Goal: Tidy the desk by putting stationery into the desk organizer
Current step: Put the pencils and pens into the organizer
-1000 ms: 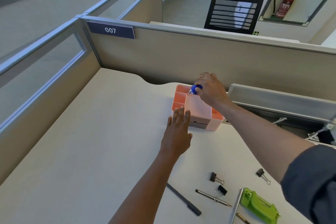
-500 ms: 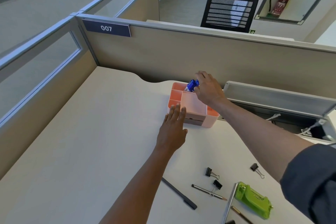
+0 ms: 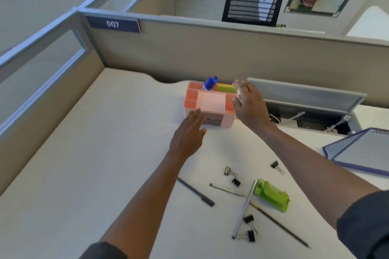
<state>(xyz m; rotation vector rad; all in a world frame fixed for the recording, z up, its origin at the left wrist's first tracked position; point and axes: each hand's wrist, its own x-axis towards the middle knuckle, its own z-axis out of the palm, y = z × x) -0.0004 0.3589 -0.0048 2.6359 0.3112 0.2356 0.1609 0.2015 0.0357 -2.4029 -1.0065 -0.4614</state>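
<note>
With blue-capped pens [image 3: 210, 83] already standing in the pink plastic desk organizer [image 3: 210, 105] near the desk's [image 3: 84, 153] far edge, both hands, left hand [image 3: 187, 132] and right hand [image 3: 248, 105], flanked it empty with fingers relaxed, while black binder clips [image 3: 235, 182], pencils [image 3: 227, 190] and a green stapler [image 3: 271, 195] remained near the front edge.

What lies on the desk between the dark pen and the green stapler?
In the head view, a pencil and a black binder clip lie between the dark pen and green stapler.
</note>
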